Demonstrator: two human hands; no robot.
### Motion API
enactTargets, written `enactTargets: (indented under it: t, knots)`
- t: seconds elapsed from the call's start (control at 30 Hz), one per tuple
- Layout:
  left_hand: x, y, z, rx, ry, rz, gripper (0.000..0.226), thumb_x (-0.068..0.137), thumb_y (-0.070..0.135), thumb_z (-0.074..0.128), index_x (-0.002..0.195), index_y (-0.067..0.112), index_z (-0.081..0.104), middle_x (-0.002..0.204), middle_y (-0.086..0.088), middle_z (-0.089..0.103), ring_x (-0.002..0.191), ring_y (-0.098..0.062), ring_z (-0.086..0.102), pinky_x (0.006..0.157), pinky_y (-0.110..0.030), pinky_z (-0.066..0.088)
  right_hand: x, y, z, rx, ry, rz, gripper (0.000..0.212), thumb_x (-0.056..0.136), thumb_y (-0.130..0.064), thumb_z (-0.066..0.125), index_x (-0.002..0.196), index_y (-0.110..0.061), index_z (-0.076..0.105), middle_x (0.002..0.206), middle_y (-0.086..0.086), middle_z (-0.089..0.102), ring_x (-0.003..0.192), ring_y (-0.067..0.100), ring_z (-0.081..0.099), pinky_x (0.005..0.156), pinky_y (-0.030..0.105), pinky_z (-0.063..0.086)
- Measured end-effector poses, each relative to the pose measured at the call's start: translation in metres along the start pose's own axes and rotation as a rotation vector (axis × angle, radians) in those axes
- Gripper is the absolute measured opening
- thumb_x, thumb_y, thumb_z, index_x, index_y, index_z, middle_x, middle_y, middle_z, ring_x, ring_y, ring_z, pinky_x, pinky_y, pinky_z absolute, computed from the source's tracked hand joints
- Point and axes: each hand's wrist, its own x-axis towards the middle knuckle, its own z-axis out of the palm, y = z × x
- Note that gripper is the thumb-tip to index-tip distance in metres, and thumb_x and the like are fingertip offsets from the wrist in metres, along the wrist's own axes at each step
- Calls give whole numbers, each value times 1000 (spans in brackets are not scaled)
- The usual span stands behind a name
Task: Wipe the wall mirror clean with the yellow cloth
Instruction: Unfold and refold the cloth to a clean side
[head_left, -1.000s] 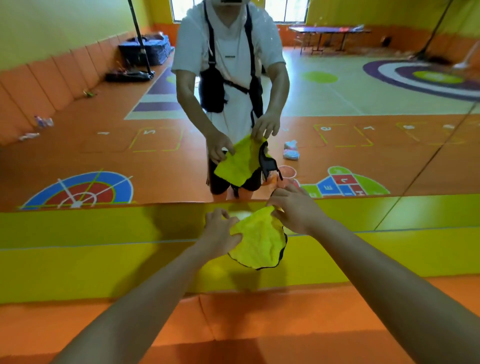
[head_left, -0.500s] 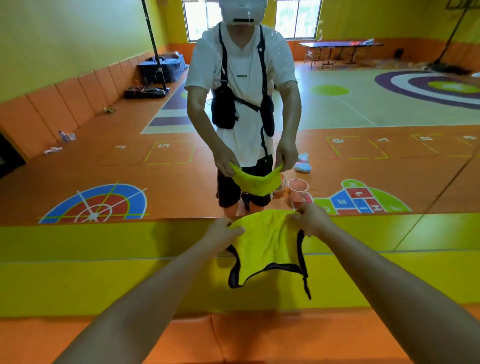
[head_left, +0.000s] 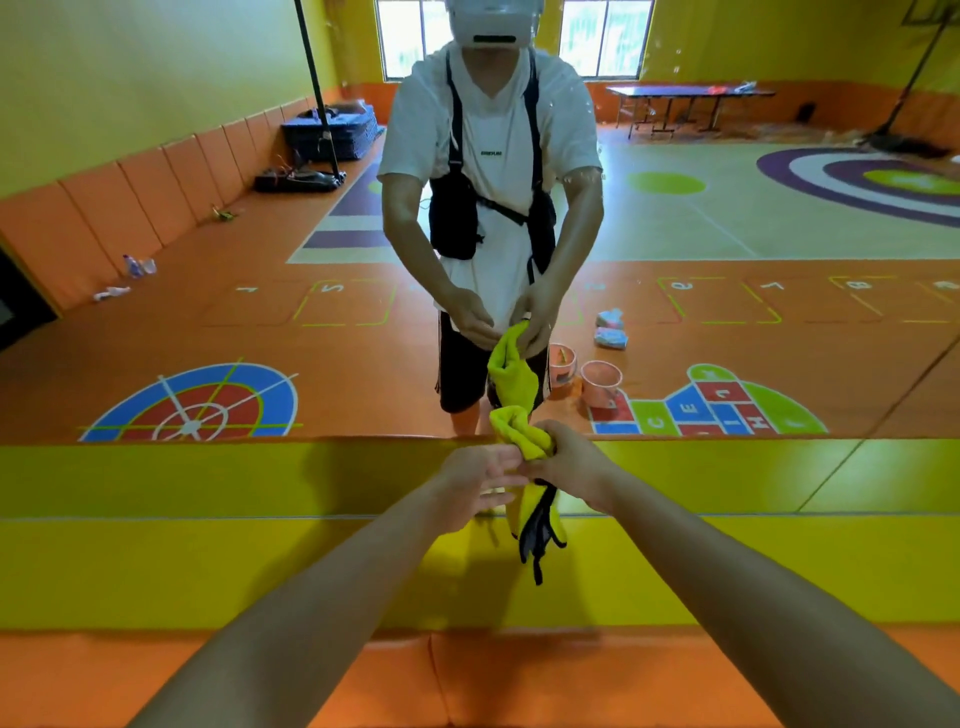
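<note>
Wiping has not begun: the right hand (head_left: 567, 462) grips the bunched yellow cloth (head_left: 519, 432), and the left hand (head_left: 480, 486) lies open beside it. The next move is likely to press the cloth against the mirror (head_left: 156, 322) beyond.

Bunched yellow cloth (head_left: 521, 435) in the right hand (head_left: 572, 465), left hand (head_left: 479, 486) straight-fingered beside it, wall mirror (head_left: 156, 322) ahead.

In wall mirror (head_left: 156, 156): 5 in floor square (head_left: 335, 287), C, E, H on hopscotch tiles (head_left: 706, 408)

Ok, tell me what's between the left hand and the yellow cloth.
Nothing; the head view shows the left hand right beside the yellow cloth, which the right hand grips.
</note>
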Motion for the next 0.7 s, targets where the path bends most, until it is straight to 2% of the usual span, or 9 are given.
enactTargets:
  t: [0.07,0.13,0.23,0.3,0.37,0.43,0.5,0.6,0.7]
  knots:
    - [4,-1,-10,175,65,143,27,94,3,49,103,15,71,101,2,75,97,-19,68,81,-34,52,2,-3,-2,-37,69,-23,29,82,-1,69,99,-25,63,82,1,64,74,18,59,64,34,47]
    - [8,-1,-23,456,326,449,21,82,12,58,97,19,71,99,0,71,92,-20,62,80,-35,49,1,-11,-7,-79,97,-60,27,83,3,64,102,-17,66,82,7,64,70,17,58,59,30,45]
    - [9,10,-41,856,412,706,66,78,19,66,142,26,48,137,-2,44,124,-18,42,104,-35,38,0,-30,-19,-110,55,-151,25,85,6,62,106,-7,66,81,8,60,64,14,53,53,24,41]
    - [0,29,-45,938,261,678,84,82,22,75,154,30,32,149,4,35,131,-10,34,106,-27,31,0,-42,-25,-162,7,-191,25,84,5,63,104,-9,68,81,5,62,65,15,55,57,27,41]
    - [-4,40,-50,958,133,598,76,86,24,77,151,30,39,142,3,52,118,-9,52,90,-17,40,1,-50,-27,-247,-27,-227,27,81,1,64,94,-23,68,82,1,65,68,16,59,59,31,44]
    - [-8,44,-49,997,186,603,53,89,22,75,139,23,56,128,-2,64,109,-17,60,77,-18,40,2,-52,-25,-353,-13,-250,33,81,-4,66,94,-34,63,89,-2,67,78,16,64,65,30,48]
    - [-10,41,-48,937,235,611,34,90,20,74,123,17,65,119,-5,66,105,-22,60,73,-24,37,1,-51,-20,-394,42,-288,40,83,-8,67,115,-31,60,103,0,66,91,17,64,73,29,50]
    - [-11,27,-47,852,263,583,22,89,18,73,107,12,62,108,-8,64,97,-26,57,73,-33,39,-1,-40,-11,-424,26,-265,67,84,-11,71,144,-24,43,113,-3,57,94,13,59,70,21,45]
    - [-3,4,-52,905,254,581,22,84,20,73,102,19,59,107,-6,61,96,-23,55,77,-32,40,6,-10,1,-551,0,-217,61,83,-21,74,139,-28,52,124,-2,64,112,21,61,85,35,50]
